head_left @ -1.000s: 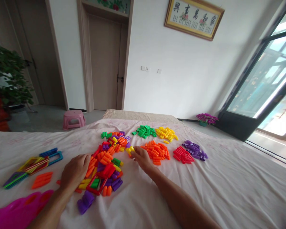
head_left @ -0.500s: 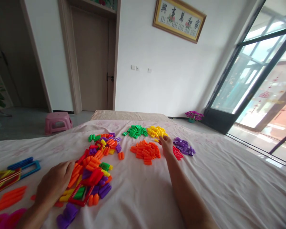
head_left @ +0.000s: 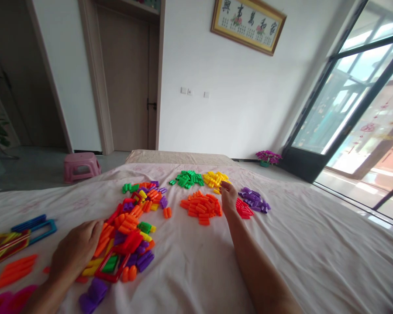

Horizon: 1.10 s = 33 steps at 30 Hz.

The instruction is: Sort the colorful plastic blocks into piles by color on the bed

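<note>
My left hand (head_left: 74, 245) rests at the near left side of a mixed pile of plastic building blocks (head_left: 127, 222). Its back faces me, and the bent fingertips are hidden beside some orange blocks. Farther off, my right hand (head_left: 228, 195) hovers just in front of the pile of yellow blocks (head_left: 215, 179), fingers loosely apart, with no block visible in them. Around it lie sorted piles: green blocks (head_left: 188, 179), orange blocks (head_left: 201, 205), red blocks (head_left: 244, 209) and purple blocks (head_left: 253, 199).
A pale, wrinkled cloth (head_left: 196, 266) covers the surface. At the left lie blue frame-shaped pieces (head_left: 42, 230), a flat orange piece (head_left: 17, 271) and pink round pieces (head_left: 11, 301). A pink stool (head_left: 82, 166) and a pot of purple flowers (head_left: 267, 158) stand on the floor beyond.
The yellow block pinched in my right hand is no longer between the fingers, which have loosened beside the yellow pile. My left hand stays in place. The view has shifted slightly.
</note>
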Each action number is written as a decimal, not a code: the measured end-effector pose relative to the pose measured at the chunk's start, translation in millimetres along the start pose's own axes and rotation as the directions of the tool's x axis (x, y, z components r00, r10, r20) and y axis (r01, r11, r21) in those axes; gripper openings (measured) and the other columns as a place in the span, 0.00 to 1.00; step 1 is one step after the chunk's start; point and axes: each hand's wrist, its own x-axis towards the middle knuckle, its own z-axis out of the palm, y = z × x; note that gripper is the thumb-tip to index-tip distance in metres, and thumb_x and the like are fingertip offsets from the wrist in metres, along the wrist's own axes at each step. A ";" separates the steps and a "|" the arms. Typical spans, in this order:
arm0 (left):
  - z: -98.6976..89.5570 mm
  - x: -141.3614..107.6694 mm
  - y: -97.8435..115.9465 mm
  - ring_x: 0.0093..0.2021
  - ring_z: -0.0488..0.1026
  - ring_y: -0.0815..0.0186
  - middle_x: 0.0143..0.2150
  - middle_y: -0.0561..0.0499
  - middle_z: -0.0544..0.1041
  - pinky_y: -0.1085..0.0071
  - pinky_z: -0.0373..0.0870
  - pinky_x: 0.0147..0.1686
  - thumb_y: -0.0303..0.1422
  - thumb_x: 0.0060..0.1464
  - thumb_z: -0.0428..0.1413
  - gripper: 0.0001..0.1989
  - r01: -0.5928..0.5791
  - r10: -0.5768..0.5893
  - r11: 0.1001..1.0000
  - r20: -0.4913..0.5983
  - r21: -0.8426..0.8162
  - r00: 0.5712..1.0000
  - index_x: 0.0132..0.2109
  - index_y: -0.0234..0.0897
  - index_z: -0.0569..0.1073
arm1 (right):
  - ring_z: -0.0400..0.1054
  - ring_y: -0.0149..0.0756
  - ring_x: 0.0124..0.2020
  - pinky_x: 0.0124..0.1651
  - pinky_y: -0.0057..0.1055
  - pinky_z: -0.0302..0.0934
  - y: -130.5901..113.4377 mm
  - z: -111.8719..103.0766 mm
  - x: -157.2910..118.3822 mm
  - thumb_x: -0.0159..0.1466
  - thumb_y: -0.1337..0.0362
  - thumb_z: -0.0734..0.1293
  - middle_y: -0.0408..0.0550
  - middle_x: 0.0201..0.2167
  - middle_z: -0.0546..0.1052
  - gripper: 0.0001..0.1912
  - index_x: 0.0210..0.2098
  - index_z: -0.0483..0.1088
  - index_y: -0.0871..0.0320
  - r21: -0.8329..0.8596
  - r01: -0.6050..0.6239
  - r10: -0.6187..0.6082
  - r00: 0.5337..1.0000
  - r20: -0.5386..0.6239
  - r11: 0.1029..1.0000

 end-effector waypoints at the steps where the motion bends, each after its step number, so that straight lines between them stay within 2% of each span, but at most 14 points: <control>1: -1.5 -0.5 2.0 0.50 0.81 0.55 0.51 0.44 0.85 0.64 0.70 0.48 0.40 0.69 0.40 0.24 0.011 -0.011 1.000 0.012 0.004 1.000 0.46 0.40 0.81 | 0.77 0.43 0.40 0.44 0.40 0.74 -5.7 5.0 -5.7 0.51 0.55 0.65 0.52 0.41 0.83 0.23 0.43 0.78 0.58 0.005 0.021 -0.021 0.999 0.030 1.000; 4: -7.2 -1.8 8.7 0.51 0.80 0.57 0.52 0.44 0.85 0.66 0.69 0.48 0.39 0.69 0.40 0.24 0.041 -0.042 0.999 0.035 0.015 0.998 0.48 0.39 0.80 | 0.77 0.41 0.37 0.42 0.39 0.73 -27.2 24.6 -33.3 0.55 0.56 0.65 0.51 0.39 0.83 0.20 0.43 0.79 0.58 0.026 0.109 -0.112 0.976 0.188 0.994; 6: -10.3 -2.5 12.3 0.51 0.80 0.57 0.50 0.44 0.85 0.67 0.69 0.47 0.40 0.69 0.39 0.25 0.060 -0.060 0.998 0.032 0.014 0.998 0.48 0.39 0.81 | 0.77 0.41 0.38 0.43 0.38 0.72 -42.1 38.7 -59.3 0.57 0.59 0.65 0.51 0.38 0.83 0.16 0.41 0.80 0.57 0.014 0.222 -0.213 0.914 0.346 0.975; 7: -11.3 -2.9 13.6 0.51 0.80 0.57 0.49 0.44 0.85 0.67 0.69 0.47 0.40 0.70 0.39 0.25 0.067 -0.067 0.998 0.027 0.015 0.997 0.47 0.40 0.81 | 0.77 0.41 0.39 0.44 0.38 0.72 -48.8 44.9 -73.7 0.59 0.61 0.65 0.50 0.38 0.83 0.15 0.40 0.80 0.57 0.000 0.292 -0.263 0.861 0.435 0.956; 9: -12.3 -3.5 14.8 0.51 0.80 0.58 0.49 0.45 0.86 0.68 0.68 0.47 0.41 0.70 0.39 0.25 0.060 -0.061 0.998 0.017 0.025 0.998 0.46 0.40 0.81 | 0.77 0.41 0.42 0.48 0.37 0.71 -59.8 54.7 -102.8 0.62 0.66 0.64 0.50 0.40 0.83 0.14 0.42 0.81 0.56 -0.035 0.427 -0.317 0.722 0.615 0.904; 12: -12.0 -4.0 14.8 0.51 0.80 0.57 0.50 0.45 0.85 0.67 0.68 0.47 0.40 0.69 0.40 0.24 0.053 -0.054 0.998 0.007 0.036 0.999 0.46 0.40 0.81 | 0.76 0.42 0.48 0.53 0.38 0.69 -70.1 62.4 -140.4 0.68 0.68 0.64 0.53 0.48 0.82 0.17 0.52 0.79 0.55 -0.105 0.581 -0.285 0.540 0.792 0.807; 14: -11.6 -3.8 14.4 0.51 0.80 0.57 0.50 0.45 0.86 0.67 0.68 0.48 0.40 0.69 0.40 0.24 0.053 -0.053 0.998 0.010 0.033 0.999 0.47 0.40 0.81 | 0.74 0.44 0.53 0.57 0.40 0.67 -74.5 64.3 -157.3 0.72 0.66 0.64 0.54 0.53 0.81 0.18 0.58 0.76 0.55 -0.148 0.662 -0.231 0.449 0.863 0.735; 16: -11.4 -3.5 14.2 0.52 0.80 0.57 0.51 0.45 0.85 0.67 0.67 0.49 0.40 0.69 0.39 0.25 0.058 -0.059 0.998 0.018 0.030 0.998 0.48 0.40 0.81 | 0.71 0.46 0.57 0.61 0.41 0.64 -78.0 65.3 -166.9 0.73 0.64 0.65 0.53 0.57 0.80 0.18 0.60 0.75 0.55 -0.170 0.724 -0.175 0.375 0.910 0.668; 18: -11.4 -3.3 14.0 0.53 0.80 0.56 0.52 0.45 0.85 0.66 0.67 0.50 0.41 0.70 0.39 0.25 0.063 -0.064 0.998 0.026 0.030 0.998 0.48 0.40 0.81 | 0.70 0.46 0.58 0.62 0.40 0.62 -80.7 66.0 -170.9 0.73 0.63 0.66 0.52 0.57 0.80 0.16 0.59 0.76 0.54 -0.188 0.762 -0.129 0.335 0.933 0.619; 20: -11.4 -3.3 13.9 0.53 0.80 0.57 0.52 0.46 0.85 0.67 0.67 0.49 0.40 0.70 0.39 0.25 0.060 -0.061 0.998 0.030 0.031 0.998 0.48 0.41 0.81 | 0.70 0.45 0.57 0.60 0.38 0.62 -81.8 66.2 -171.9 0.73 0.62 0.68 0.51 0.55 0.80 0.14 0.56 0.77 0.54 -0.211 0.781 -0.102 0.331 0.938 0.588; 22: -11.5 -3.5 14.1 0.53 0.80 0.57 0.52 0.46 0.85 0.66 0.67 0.49 0.40 0.70 0.39 0.25 0.057 -0.059 0.998 0.035 0.034 0.998 0.48 0.41 0.81 | 0.70 0.44 0.54 0.58 0.37 0.63 -81.4 65.5 -171.9 0.72 0.62 0.68 0.51 0.52 0.80 0.12 0.54 0.78 0.53 -0.234 0.785 -0.094 0.347 0.933 0.574; 27: -12.5 -3.6 16.1 0.53 0.80 0.57 0.53 0.45 0.85 0.65 0.67 0.49 0.41 0.71 0.36 0.27 0.078 -0.080 0.996 0.046 0.031 0.996 0.49 0.40 0.80 | 0.72 0.42 0.51 0.56 0.36 0.64 -85.0 59.1 -163.9 0.69 0.62 0.71 0.51 0.49 0.80 0.14 0.53 0.79 0.54 -0.231 0.774 -0.120 0.367 0.922 0.589; 29: -13.1 -3.4 16.8 0.53 0.80 0.56 0.52 0.45 0.85 0.66 0.67 0.49 0.41 0.70 0.37 0.27 0.076 -0.078 0.997 0.047 0.033 0.996 0.49 0.39 0.80 | 0.71 0.43 0.52 0.56 0.36 0.64 -92.4 54.6 -152.9 0.70 0.61 0.71 0.51 0.50 0.80 0.15 0.55 0.78 0.54 -0.274 0.765 -0.143 0.429 0.892 0.582; 33: -14.8 -3.4 18.2 0.52 0.80 0.56 0.51 0.45 0.85 0.66 0.68 0.47 0.41 0.70 0.38 0.26 0.079 -0.081 0.995 0.035 0.053 0.996 0.48 0.40 0.81 | 0.70 0.46 0.56 0.59 0.38 0.62 -112.0 40.2 -118.5 0.71 0.60 0.68 0.54 0.54 0.79 0.19 0.60 0.76 0.55 -0.489 0.701 -0.150 0.637 0.756 0.519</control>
